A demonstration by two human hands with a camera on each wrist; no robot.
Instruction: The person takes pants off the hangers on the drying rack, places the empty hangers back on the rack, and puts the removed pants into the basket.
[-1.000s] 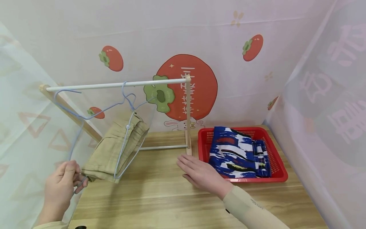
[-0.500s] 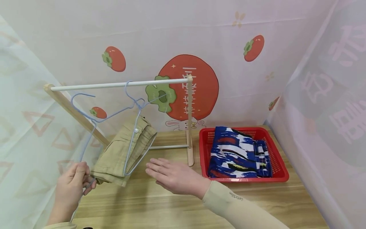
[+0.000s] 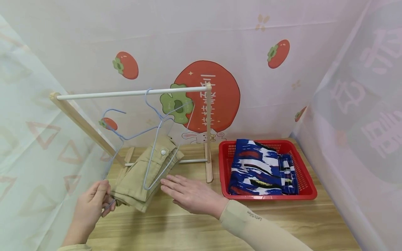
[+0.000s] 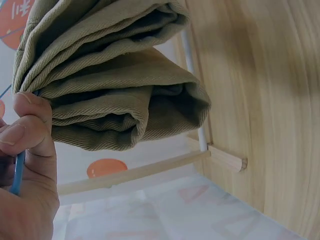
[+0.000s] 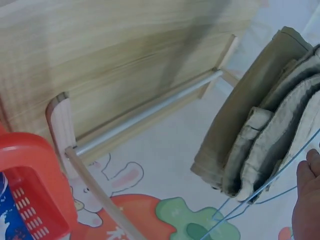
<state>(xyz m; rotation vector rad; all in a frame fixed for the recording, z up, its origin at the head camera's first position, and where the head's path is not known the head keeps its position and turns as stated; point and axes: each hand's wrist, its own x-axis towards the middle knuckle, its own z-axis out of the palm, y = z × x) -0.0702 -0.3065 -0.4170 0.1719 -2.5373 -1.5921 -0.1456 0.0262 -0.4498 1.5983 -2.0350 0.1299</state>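
My left hand [image 3: 94,205] pinches the lower wire of a blue hanger [image 3: 139,133], whose hook stands free below the rail. Folded khaki trousers [image 3: 141,174] hang from its wire, right beside those fingers; their folded layers [image 4: 125,95] fill the left wrist view. Another blue hanger [image 3: 153,153] hooks over the white rail [image 3: 132,93], and its wire loop crosses in front of the trousers. With straight fingers, my right hand [image 3: 191,195] is at that loop's lower side. Whether it touches the wire I cannot tell.
The rail belongs to a wooden rack [image 3: 208,139] on the wood-grain table [image 3: 194,230]. To the right stands a red basket [image 3: 309,184] holding folded blue, white and red patterned cloth [image 3: 255,167]. Printed sheets [image 3: 245,42] enclose the back and sides.
My left hand has carried its hanger and the trousers to the right. The railed hanger has shifted and swung right. My right hand has come left from near the basket to the hangers.
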